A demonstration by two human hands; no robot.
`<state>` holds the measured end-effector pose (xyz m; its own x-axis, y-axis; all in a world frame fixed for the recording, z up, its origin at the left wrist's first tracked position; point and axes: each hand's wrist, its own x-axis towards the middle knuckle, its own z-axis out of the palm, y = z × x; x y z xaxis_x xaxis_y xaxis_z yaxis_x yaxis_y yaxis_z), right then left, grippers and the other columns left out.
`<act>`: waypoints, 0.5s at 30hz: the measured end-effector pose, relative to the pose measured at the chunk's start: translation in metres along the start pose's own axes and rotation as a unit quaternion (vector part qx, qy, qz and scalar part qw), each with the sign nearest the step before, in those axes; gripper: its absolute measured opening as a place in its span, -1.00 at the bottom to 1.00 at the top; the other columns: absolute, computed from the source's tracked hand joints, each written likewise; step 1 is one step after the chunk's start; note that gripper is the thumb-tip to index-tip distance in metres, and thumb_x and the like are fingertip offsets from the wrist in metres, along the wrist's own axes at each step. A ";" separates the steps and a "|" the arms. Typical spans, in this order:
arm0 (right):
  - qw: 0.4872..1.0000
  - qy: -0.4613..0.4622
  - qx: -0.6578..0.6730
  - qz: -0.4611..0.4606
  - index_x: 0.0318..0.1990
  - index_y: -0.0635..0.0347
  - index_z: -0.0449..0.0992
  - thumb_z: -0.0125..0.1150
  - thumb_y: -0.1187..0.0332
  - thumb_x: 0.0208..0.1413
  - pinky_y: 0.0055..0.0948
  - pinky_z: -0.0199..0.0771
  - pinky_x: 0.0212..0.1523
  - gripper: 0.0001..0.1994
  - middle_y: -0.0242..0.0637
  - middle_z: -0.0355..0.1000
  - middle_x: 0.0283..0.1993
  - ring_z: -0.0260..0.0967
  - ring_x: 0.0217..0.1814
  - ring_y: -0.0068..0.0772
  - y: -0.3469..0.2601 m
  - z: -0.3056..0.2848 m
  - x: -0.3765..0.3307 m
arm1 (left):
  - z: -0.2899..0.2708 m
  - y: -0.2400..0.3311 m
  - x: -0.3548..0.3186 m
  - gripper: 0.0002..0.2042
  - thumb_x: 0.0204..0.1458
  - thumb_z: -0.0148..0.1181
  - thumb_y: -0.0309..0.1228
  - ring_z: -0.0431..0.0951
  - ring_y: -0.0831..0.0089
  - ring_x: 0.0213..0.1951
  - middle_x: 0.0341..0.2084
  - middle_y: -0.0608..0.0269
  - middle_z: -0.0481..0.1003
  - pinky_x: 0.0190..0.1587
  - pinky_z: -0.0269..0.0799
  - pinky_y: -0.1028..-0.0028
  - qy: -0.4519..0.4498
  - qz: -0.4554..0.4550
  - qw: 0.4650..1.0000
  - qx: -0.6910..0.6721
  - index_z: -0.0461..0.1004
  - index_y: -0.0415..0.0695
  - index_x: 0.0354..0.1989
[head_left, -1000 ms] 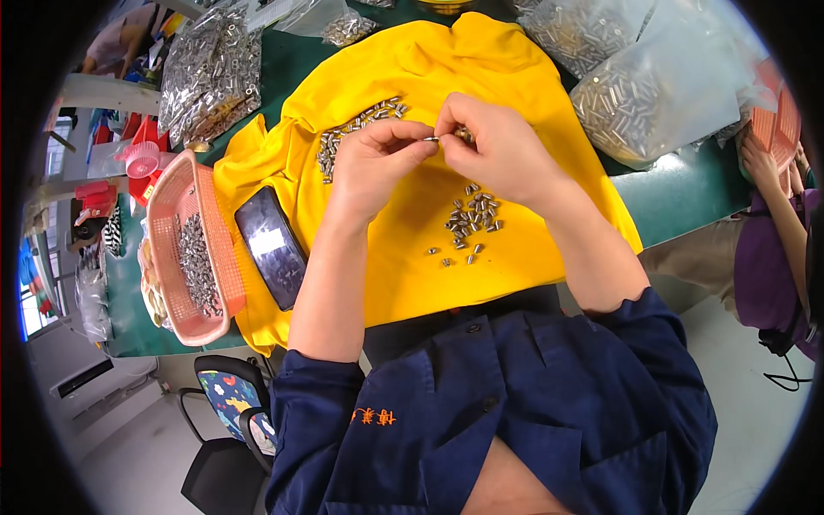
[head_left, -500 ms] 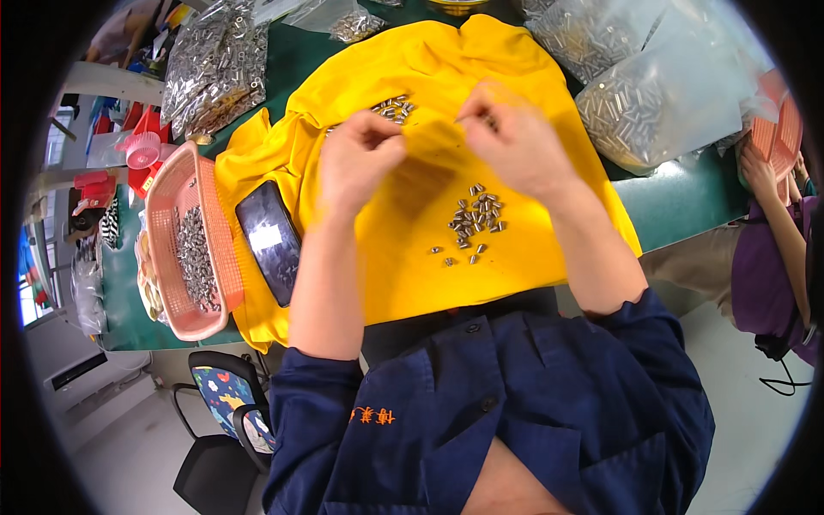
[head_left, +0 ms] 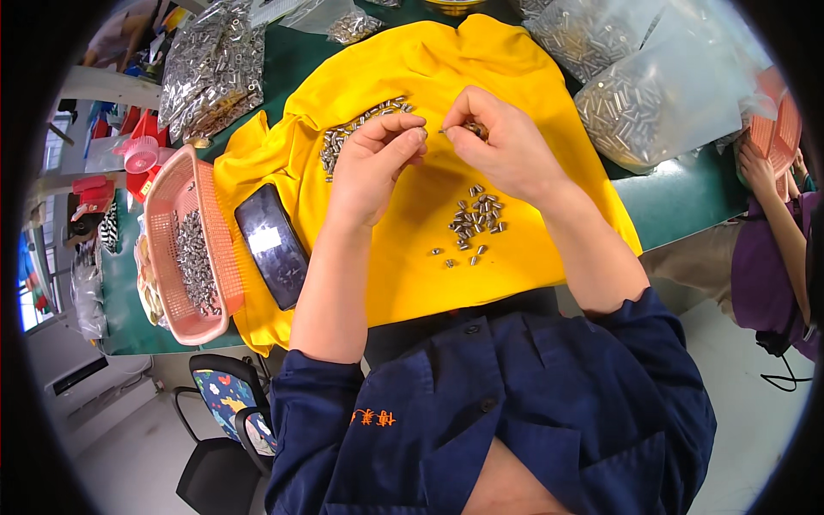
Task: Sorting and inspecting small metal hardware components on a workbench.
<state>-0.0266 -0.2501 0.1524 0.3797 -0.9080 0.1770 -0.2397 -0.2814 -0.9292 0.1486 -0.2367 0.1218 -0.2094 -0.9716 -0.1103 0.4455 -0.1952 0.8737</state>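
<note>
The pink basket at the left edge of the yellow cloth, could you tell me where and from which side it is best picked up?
Probably by the long rims of the pink basket, from above with two hands. It lies lengthwise, open side up, holding small metal parts, so level lifting keeps them in. The dark phone lies close along its right side, so the left side looks freer.

A small metal part [head_left: 474,130] is sitting pinched in the fingertips of the right hand [head_left: 502,146], a thin pin poking out of it toward the left hand [head_left: 378,163]. It is hovering above a yellow cloth [head_left: 412,257]. Just below it, a loose cluster of short silvery metal pieces [head_left: 474,221] is lying scattered on the cloth.
</note>
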 end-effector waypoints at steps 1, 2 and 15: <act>1.000 -0.004 0.011 0.003 -0.44 0.25 0.27 0.00 0.47 -0.08 -0.67 0.13 -0.52 -0.93 -0.46 0.20 -0.56 0.08 -0.53 -0.69 0.000 0.000 -0.001 | 0.001 0.000 -0.001 -0.85 -0.08 0.09 -0.56 0.44 0.55 -0.40 -0.42 0.27 0.45 -0.28 0.37 0.61 0.000 -0.001 1.000 0.000 0.41 -0.23 -0.29; 1.000 -0.004 0.012 0.004 -0.44 0.25 0.27 0.00 0.47 -0.08 -0.67 0.13 -0.52 -0.93 -0.46 0.20 -0.56 0.08 -0.53 -0.69 -0.001 0.000 -0.001 | 0.003 0.001 -0.001 -0.85 -0.08 0.09 -0.57 0.45 0.52 -0.40 -0.43 0.26 0.45 -0.27 0.38 0.59 -0.006 -0.008 1.000 -0.023 0.41 -0.22 -0.29; 0.996 0.007 -0.078 -0.046 -0.48 0.24 0.29 0.00 0.44 -0.15 -0.42 0.27 -0.52 -0.92 -0.20 0.32 -0.60 0.30 -0.55 -0.26 -0.005 0.002 -0.004 | 0.010 -0.004 -0.002 -0.89 -0.12 0.09 -0.62 0.49 0.46 -0.40 -0.45 0.19 0.47 -0.25 0.41 0.55 0.009 0.019 1.000 0.022 0.42 -0.27 -0.36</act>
<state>-0.0248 -0.2447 0.1557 0.3942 -0.8802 0.2642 -0.3405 -0.4069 -0.8477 0.1385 -0.2323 0.1229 -0.1777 -0.9804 -0.0846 0.4146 -0.1525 0.8971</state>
